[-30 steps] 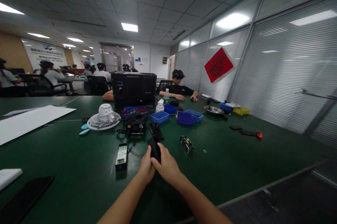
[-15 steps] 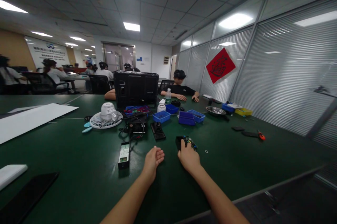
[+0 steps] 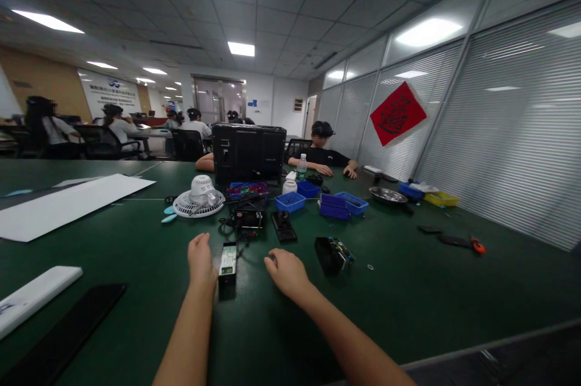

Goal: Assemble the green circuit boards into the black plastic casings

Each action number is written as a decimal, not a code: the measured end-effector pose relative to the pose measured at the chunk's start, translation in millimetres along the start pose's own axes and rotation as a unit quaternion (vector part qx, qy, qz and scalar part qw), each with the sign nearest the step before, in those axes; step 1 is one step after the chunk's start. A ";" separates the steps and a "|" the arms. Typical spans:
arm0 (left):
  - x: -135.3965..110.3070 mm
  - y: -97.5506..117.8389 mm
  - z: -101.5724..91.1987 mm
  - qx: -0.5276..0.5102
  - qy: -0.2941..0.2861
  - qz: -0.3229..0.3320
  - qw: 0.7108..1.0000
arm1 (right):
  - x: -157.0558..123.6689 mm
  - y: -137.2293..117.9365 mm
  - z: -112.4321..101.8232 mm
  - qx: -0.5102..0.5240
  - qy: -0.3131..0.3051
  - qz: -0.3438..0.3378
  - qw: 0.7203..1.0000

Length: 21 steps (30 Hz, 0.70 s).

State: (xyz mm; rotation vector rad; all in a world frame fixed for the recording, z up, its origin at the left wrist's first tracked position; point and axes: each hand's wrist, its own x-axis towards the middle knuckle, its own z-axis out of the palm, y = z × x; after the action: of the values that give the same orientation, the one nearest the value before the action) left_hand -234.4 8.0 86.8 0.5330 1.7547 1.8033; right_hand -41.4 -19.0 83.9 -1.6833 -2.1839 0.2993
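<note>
My left hand (image 3: 202, 260) is just left of a narrow black case with a white label and a green circuit board (image 3: 227, 260), which lies on the table; its fingers are loosely bent and nothing shows in them. To the right of that case, my right hand (image 3: 288, 271) hovers with loosely curved fingers, empty. A black housing with a circuit board exposed (image 3: 334, 254) stands on the green table, apart from my right hand. Near it lies a small pale ring (image 3: 370, 267).
Farther back are a white fan part (image 3: 200, 197), a black stand (image 3: 284, 226), blue bins (image 3: 290, 201), a metal bowl (image 3: 388, 195) and a large black box (image 3: 249, 154). A co-worker (image 3: 324, 153) sits opposite. An orange-handled tool (image 3: 477, 245) lies right; white and black panels lie left.
My right hand has let go of the black housing and moved left. My left hand has moved left, past the narrow case to its far side. The view has turned slightly left.
</note>
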 end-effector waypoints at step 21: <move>-62.2 -58.6 57.5 -0.123 -0.223 -0.196 0.947 | 19.4 19.6 24.0 0.161 0.011 0.128 0.979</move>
State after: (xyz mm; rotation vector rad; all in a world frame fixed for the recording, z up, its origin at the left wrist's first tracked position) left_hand -143.5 11.7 38.5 0.4120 1.2073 1.4523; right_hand -38.2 6.1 57.6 -1.7636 -1.7848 0.6594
